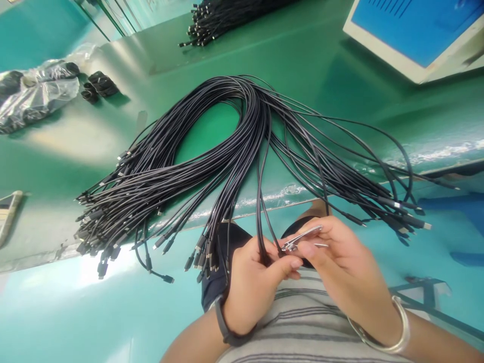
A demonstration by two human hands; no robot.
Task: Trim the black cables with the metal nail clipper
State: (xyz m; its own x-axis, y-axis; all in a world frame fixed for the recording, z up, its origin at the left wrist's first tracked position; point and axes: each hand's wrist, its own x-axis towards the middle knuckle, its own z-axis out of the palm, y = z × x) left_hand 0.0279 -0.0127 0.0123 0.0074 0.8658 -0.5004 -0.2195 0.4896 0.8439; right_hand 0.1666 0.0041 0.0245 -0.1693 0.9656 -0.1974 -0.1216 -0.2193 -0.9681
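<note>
Black cable bundle (247, 136): fanned across the green bench mat (302, 60), a few strands trailing to the hands.
Left hand (251, 287): fingers closed narrowly, pinching those strands firmly.
Right hand (342, 267): fingertips gripping a small steel clipper (301, 239) right beside them.

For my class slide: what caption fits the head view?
Left hand pinches black cables while right hand holds metal clippers at a green bench.

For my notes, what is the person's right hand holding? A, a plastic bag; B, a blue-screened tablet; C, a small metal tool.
C. The right hand pinches the small metal tool in its fingertips, while the left hand grips the black cables.
</note>
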